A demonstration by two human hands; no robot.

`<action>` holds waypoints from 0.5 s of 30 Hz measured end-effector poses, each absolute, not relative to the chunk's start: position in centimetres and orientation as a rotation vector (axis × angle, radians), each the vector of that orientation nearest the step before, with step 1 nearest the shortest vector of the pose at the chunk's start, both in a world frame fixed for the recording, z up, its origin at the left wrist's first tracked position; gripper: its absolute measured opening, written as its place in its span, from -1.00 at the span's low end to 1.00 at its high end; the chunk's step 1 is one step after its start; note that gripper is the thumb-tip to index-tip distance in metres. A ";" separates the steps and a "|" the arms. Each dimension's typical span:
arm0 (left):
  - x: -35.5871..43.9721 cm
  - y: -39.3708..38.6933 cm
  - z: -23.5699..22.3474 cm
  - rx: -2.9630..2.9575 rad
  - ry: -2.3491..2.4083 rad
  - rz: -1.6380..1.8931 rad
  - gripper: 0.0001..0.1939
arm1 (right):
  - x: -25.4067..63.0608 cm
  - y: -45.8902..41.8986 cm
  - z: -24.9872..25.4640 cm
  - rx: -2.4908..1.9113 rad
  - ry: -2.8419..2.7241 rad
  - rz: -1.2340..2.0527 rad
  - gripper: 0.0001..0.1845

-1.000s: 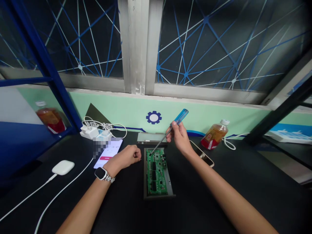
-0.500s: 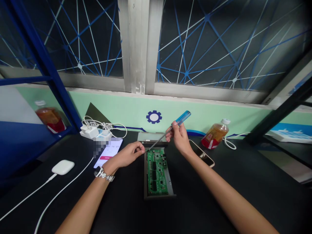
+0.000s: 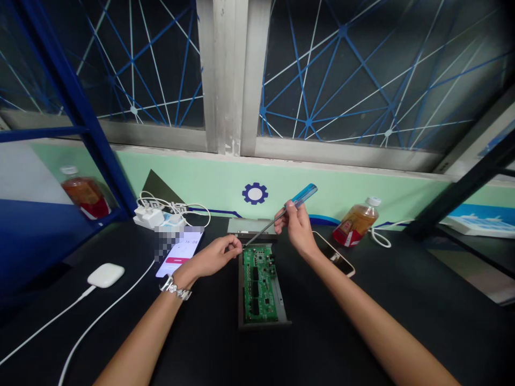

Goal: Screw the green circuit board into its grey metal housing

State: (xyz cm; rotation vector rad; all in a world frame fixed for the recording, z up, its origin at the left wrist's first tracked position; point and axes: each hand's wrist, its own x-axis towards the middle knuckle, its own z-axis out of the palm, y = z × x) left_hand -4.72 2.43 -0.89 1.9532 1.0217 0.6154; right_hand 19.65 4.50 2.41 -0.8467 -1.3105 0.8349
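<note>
A green circuit board (image 3: 259,284) lies in an open metal casing (image 3: 263,324) on the black worktop (image 3: 322,327). The tip of a blue-handled screwdriver (image 3: 302,194) sits at the board's upper left corner, its shaft slanting up to the right hand (image 3: 295,231), whose grip is clenched around it. The left hand (image 3: 215,256) curls just beside the tip; I cannot tell whether its grip holds anything small. Left of the board lie a lit smartphone (image 3: 179,254) and a white power strip (image 3: 155,217). Right of it are a second smartphone (image 3: 333,256) and a bottle of amber drink (image 3: 356,222).
</note>
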 end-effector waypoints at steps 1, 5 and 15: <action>-4.7 2.5 -1.0 1.951 1.017 0.619 -0.76 | 19.7 4.5 2.4 -0.842 -1.309 0.837 -0.64; -4.7 2.5 -1.1 1.943 1.013 0.651 -0.76 | 19.9 4.8 2.4 -0.842 -1.302 0.821 -0.64; -4.4 2.6 -1.3 1.909 0.978 0.686 -0.76 | 20.0 5.0 2.3 -0.845 -1.277 0.821 -0.65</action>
